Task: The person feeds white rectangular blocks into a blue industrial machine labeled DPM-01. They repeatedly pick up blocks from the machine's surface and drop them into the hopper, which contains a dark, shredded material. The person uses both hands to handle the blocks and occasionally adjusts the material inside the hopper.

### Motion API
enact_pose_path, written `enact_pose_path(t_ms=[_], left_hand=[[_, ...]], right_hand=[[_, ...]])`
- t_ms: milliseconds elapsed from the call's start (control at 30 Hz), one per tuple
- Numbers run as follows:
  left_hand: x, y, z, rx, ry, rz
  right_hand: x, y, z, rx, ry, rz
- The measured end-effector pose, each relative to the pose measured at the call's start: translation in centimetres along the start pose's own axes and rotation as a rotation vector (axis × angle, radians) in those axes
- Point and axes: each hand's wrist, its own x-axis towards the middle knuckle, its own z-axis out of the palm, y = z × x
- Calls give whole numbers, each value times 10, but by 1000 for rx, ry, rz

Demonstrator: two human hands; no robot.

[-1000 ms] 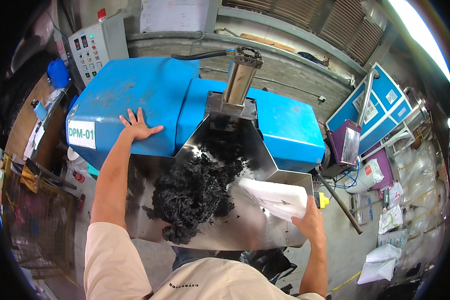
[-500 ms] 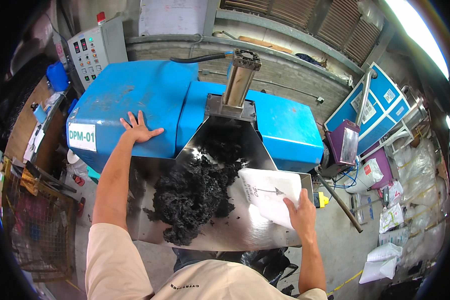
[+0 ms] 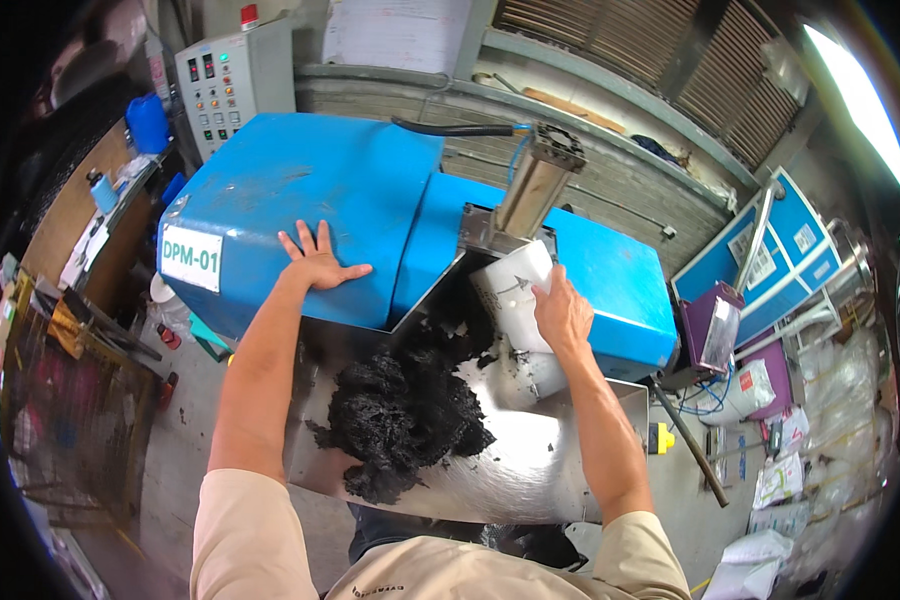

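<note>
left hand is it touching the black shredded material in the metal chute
No, the left hand lies flat on the blue machine cover, apart from the black shredded material in the chute.

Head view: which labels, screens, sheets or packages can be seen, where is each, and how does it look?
Label: blue machine's left side, white rectangle, green print.
Control box: behind the machine, grey, two small red displays.
Sheet: on the wall, top centre, white.
Bags: floor, far right, white and clear.
</note>
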Motion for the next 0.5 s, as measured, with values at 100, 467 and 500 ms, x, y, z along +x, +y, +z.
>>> enact_pose_path(t_ms=[100,467,500], left_hand=[[0,0,-7,-4,-39,-13],[-4,-7,-3,44,-27,-18],[-6,-7,0,41,-35,-23]], right_hand=[[4,-16,33,-2,6,-19],[-37,-27,-72,43,22,-98],[-52,-26,-68,29,-48,-97]])
